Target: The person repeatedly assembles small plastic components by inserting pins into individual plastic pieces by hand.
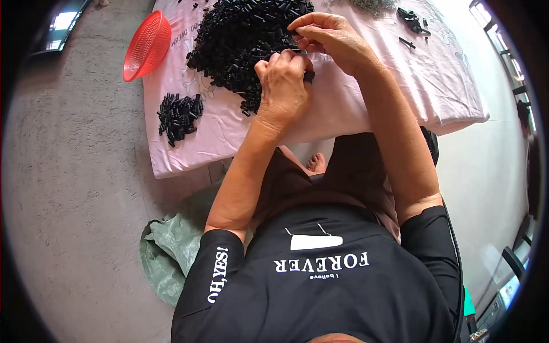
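A large heap of small black tube-like pieces point(240, 43) lies on the cloth-covered table, close to both hands. At its near right edge my left hand point(283, 80) is closed, fingers curled, with a short black piece point(309, 76) showing at the fingertips. My right hand point(334, 40) is just above and to the right, thumb and fingers pinched together. What it pinches is too small and partly hidden to name. The fingertips of both hands are close together.
A pink cloth point(366, 108) covers the table. A red perforated basket point(147, 47) tilts at its left edge, above a smaller black pile point(180, 117). Small grey pieces point(374, 6) and more black pieces point(413, 22) lie far right. A green-grey sack point(171, 251) sits on the floor.
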Available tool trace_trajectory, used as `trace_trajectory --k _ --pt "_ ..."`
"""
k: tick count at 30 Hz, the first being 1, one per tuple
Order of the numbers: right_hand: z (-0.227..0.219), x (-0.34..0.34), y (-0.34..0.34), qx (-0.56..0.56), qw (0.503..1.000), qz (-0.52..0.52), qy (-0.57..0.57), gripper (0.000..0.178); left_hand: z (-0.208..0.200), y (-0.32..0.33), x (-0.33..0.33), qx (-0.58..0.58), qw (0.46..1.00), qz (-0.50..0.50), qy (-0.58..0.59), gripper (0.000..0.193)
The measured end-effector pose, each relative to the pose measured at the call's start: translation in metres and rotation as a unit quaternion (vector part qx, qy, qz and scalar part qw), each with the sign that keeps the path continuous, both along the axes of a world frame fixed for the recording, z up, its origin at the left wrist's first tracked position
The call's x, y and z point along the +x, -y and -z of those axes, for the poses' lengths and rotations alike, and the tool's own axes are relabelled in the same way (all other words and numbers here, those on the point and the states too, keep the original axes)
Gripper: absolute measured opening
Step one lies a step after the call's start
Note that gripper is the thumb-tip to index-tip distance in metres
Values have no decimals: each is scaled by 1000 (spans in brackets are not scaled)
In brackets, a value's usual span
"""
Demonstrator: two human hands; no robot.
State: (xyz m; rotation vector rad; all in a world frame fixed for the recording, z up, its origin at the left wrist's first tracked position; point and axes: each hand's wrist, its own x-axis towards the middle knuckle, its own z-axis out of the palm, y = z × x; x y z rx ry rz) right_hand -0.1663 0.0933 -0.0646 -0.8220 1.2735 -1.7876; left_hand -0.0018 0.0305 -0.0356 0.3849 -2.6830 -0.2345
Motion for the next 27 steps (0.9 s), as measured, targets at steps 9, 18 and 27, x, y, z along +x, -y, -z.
trace_trajectory --k 9,18,27 --pt "-2 3 0 14 1000 -12 -20 19 0 8 -3 99 993 0 -57 21" --pt "-18 13 -8 52 983 -118 -131 17 -21 16 14 178 966 -24 -188 37" --pt "-19 16 -6 11 981 -123 -151 18 -24 12 14 175 968 -23 -177 36"
